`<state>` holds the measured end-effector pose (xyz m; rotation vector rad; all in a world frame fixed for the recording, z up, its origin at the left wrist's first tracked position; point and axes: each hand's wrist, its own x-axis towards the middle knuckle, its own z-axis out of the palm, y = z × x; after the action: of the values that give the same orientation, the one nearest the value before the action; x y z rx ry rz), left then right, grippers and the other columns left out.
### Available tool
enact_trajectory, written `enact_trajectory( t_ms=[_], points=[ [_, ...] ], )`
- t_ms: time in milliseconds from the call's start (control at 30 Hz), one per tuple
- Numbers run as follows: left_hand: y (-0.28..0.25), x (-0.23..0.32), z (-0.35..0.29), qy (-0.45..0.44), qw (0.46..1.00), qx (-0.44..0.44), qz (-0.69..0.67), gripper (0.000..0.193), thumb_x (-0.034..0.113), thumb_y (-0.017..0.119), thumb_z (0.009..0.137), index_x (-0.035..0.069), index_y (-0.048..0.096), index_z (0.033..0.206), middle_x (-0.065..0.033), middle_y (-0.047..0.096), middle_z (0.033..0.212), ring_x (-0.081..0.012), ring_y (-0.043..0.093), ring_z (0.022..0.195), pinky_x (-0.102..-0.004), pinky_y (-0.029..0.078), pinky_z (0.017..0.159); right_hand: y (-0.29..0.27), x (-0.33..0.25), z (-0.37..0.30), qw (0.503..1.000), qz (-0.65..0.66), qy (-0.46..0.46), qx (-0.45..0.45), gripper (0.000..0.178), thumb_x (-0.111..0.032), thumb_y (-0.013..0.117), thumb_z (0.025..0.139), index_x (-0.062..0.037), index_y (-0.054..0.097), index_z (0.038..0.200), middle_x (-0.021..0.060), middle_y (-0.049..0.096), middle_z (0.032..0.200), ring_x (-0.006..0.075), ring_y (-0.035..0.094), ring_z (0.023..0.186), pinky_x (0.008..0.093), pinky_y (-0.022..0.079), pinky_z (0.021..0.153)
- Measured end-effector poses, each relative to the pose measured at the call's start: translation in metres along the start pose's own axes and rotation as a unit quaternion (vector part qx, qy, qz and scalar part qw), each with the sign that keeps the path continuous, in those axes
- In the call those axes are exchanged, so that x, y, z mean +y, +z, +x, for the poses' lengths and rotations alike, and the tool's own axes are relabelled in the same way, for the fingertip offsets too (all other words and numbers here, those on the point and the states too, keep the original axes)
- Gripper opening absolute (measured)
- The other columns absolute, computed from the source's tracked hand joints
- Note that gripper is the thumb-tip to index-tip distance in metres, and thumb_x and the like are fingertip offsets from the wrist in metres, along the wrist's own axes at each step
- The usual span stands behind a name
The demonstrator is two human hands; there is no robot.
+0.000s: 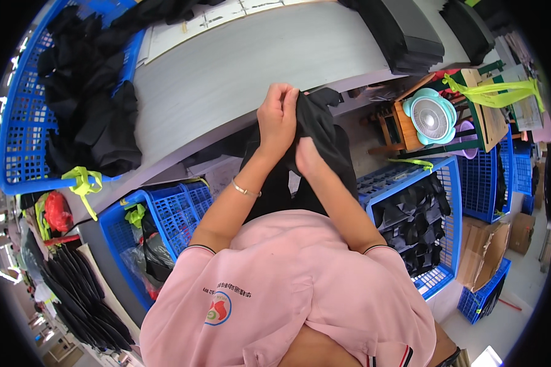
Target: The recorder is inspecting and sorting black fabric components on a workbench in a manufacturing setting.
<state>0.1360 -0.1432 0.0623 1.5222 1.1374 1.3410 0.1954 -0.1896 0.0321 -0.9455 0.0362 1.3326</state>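
Over my lap, at the front edge of the grey table (pixel 196 73), I hold a piece of black cloth (pixel 320 125). My left hand (pixel 278 116) pinches its upper left edge, fingers pressed together. Lower and to the right, my right hand (pixel 308 157) is at the same cloth, its fingers mostly hidden in the folds. The cloth hangs down to the right over my dark trousers, and its far corner reaches the table edge.
A blue basket (pixel 9 147) heaped with black cloth stands on the table at left. Stacked black pieces (pixel 404 37) lie at the far right. Blue crates (pixel 453 214) (pixel 177 214) flank me below the table. A turquoise fan (pixel 431 116) sits on a wooden stool (pixel 404 125) at right.
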Motion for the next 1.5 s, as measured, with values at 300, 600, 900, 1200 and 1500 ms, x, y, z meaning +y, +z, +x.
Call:
enact_trajectory(
  t_ms=[300, 600, 900, 1200, 1500],
  points=[
    [-0.068, -0.061, 0.1, 0.011, 0.995, 0.096, -0.016, 0.021, 0.023, 0.063, 0.099, 0.002, 0.064, 0.095, -0.0013, 0.061, 0.076, -0.0086, 0.053, 0.071, -0.0266, 0.046, 0.066, -0.039, -0.017, -0.094, 0.813, -0.398, -0.13, -0.404, 0.05, -0.017, 0.057, 0.101, 0.0048, 0.041, 0.142, 0.01, 0.047, 0.141, 0.0168, 0.049, 0.127, 0.0288, 0.035, 0.107],
    [-0.103, 0.015, 0.064, -0.12, 0.957, -0.091, -0.247, 0.011, 0.015, 0.062, 0.1, 0.006, 0.065, 0.094, 0.0059, 0.062, 0.082, -0.0015, 0.054, 0.075, -0.0192, 0.046, 0.067, -0.068, -0.036, -0.048, 0.93, -0.293, -0.154, -0.162, 0.064, -0.025, 0.054, 0.103, -0.0043, 0.024, 0.155, 0.0174, 0.036, 0.154, 0.0273, 0.042, 0.138, 0.0398, 0.041, 0.108],
    [-0.099, 0.04, 0.016, -0.175, 0.923, -0.172, -0.295, 0.013, 0.015, 0.061, 0.1, 0.006, 0.065, 0.093, 0.0045, 0.064, 0.081, -0.0017, 0.057, 0.072, -0.0196, 0.048, 0.065, -0.009, -0.064, -0.027, 0.955, -0.25, -0.099, -0.125, 0.025, -0.023, 0.055, 0.103, -0.002, 0.067, 0.104, -0.0055, 0.044, 0.061, 0.0035, 0.039, 0.054, 0.0219, 0.033, 0.049],
    [-0.085, 0.039, 0.001, -0.242, 0.883, -0.209, -0.343, 0.012, 0.016, 0.064, 0.098, 0.006, 0.067, 0.092, 0.0047, 0.065, 0.081, -0.0023, 0.059, 0.074, -0.0183, 0.048, 0.067, 0.007, -0.055, -0.064, 0.819, -0.468, -0.26, -0.207, 0.035, -0.017, 0.072, 0.091, -0.0044, 0.063, 0.122, 0.0093, 0.067, 0.105, 0.0128, 0.067, 0.09, 0.0251, 0.051, 0.071],
    [-0.094, 0.031, 0.003, -0.267, 0.865, -0.171, -0.388, 0.017, 0.018, 0.063, 0.099, 0.007, 0.065, 0.087, 0.0038, 0.066, 0.081, -0.0024, 0.058, 0.07, -0.019, 0.049, 0.063, 0.008, -0.051, -0.069, 0.798, -0.493, -0.264, -0.224, 0.048, -0.023, 0.074, 0.089, -0.0043, 0.056, 0.129, 0.0124, 0.064, 0.119, 0.021, 0.069, 0.1, 0.0279, 0.049, 0.073]
  ],
)
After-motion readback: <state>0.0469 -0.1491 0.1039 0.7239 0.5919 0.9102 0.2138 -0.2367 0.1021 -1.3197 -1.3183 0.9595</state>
